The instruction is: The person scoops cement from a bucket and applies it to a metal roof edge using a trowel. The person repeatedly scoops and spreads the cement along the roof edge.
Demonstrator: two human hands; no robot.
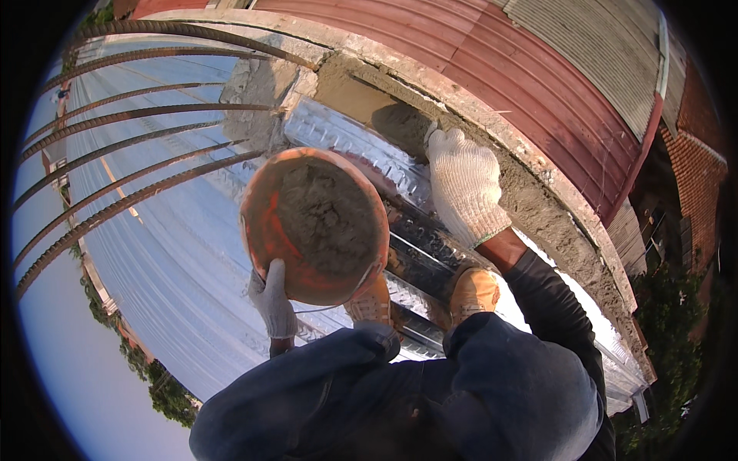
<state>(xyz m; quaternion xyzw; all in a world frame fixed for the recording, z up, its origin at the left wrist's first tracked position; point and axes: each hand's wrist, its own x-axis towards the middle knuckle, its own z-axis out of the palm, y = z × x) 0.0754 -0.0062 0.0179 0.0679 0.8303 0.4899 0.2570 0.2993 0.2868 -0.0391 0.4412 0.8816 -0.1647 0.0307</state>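
My left hand [273,301], in a pale knit glove, grips the near rim of an orange bucket [256,230], thumb over the edge. Grey wet mortar [327,219] fills much of the bucket, which tilts so its inside shows. My right hand [465,184], in a white knit glove, is closed round what looks like a trowel [430,131]. Only a bit of its metal shows; the handle is hidden in the fist. That hand is over the wall ledge [530,192], beside a smoothed band of mortar [346,92] with a dark patch on it.
Several rusty rebars [138,114] jut leftward from a rough concrete block [265,88]. My boots [472,292] stand by dark metal bars [419,265] under the bucket. A shiny corrugated metal roof [169,253] spreads left; red roofing sheets [553,123] lie beyond the ledge.
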